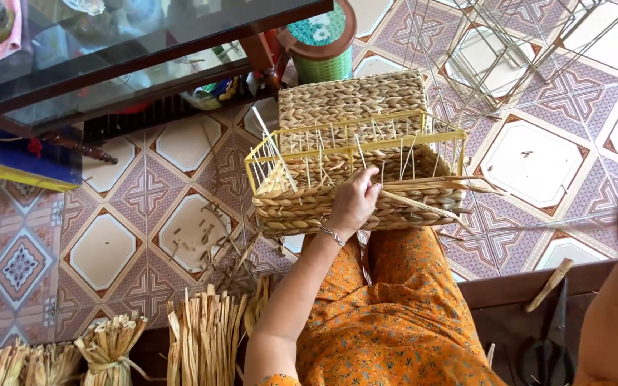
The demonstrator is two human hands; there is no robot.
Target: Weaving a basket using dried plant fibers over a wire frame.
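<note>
On the orange-clad lap, I see the half-woven basket (355, 175) with yellow wire frame | left hand (354, 202) fingers curled, pinching a straw strand (416, 204) at its near wall | right hand's fingers: cannot tell | straw bundles (205, 336) left of basket.

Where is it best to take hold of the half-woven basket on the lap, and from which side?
Probably the woven lower wall of the basket, from the near side, where the left hand already rests. That band looks dense and firm. The yellow frame above holds thin upright stakes, and loose strands stick out at the right end, so a grip from above or from the right may snag.
</note>
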